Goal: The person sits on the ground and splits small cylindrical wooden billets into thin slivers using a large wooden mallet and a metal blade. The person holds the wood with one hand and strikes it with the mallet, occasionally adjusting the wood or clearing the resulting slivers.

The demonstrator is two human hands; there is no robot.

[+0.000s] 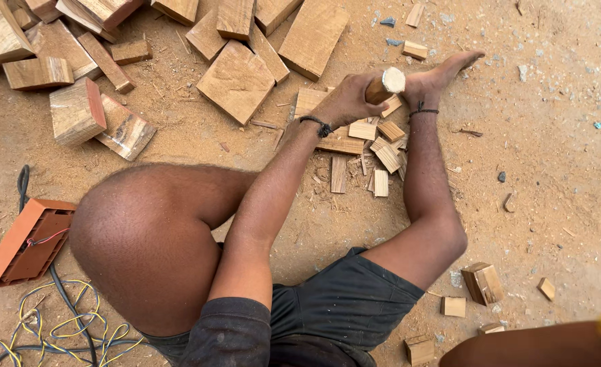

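On a sawdust-strewn floor (558, 136), a seated person's left hand (346, 100) clenches a wooden handle (386, 84) above a heap of split slats (376, 155); uncut blocks (236, 80) wait behind. The right hand is unseen.

Dark shorts (344, 299), black wrist band (317, 125)

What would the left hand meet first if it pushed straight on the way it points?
The left hand, its grip closed on a wooden handle, points up and right. The person's bare foot lies directly ahead, seemingly right at the handle's pale end, though depth is unclear.
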